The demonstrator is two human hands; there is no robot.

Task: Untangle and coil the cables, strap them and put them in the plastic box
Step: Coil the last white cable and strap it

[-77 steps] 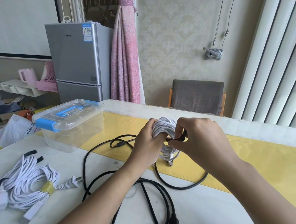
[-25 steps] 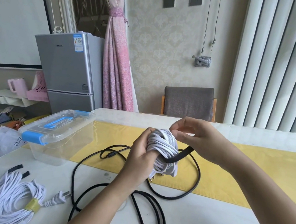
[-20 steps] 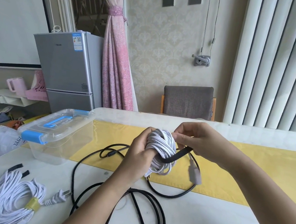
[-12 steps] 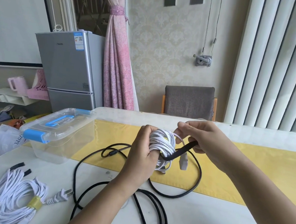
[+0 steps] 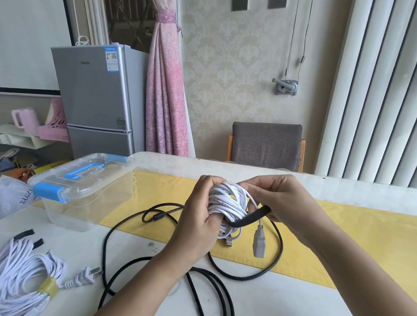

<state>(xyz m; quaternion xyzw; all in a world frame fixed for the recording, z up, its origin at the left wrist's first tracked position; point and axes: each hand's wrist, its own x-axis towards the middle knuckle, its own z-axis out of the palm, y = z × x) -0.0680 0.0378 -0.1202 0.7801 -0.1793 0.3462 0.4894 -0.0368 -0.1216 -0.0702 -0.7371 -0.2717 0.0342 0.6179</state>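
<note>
My left hand [image 5: 199, 223] grips a coiled white cable [image 5: 227, 201] above the table, fingers curled round the bundle. A black strap [image 5: 250, 217] runs under the coil and out to the right, where my right hand [image 5: 279, 198] pinches its end while its fingertips rest on top of the coil. Two plug ends of the white cable [image 5: 259, 243] dangle below. A long black cable [image 5: 215, 279] lies in loose loops on the table beneath my hands. The clear plastic box [image 5: 83, 191] with blue latches stands shut at the left.
Another white cable bundle [image 5: 16, 289] with a yellowish band lies at the near left, with loose black straps [image 5: 24, 235] beside it. A yellow runner [image 5: 360, 240] crosses the white table [image 5: 288, 315]. A grey chair [image 5: 265, 144] stands beyond the far edge, a fridge [image 5: 97, 100] at the left.
My right hand has shifted along the black strap and lowered its fingers onto the top of the coil. One white plug now hangs lower beside the coil.
</note>
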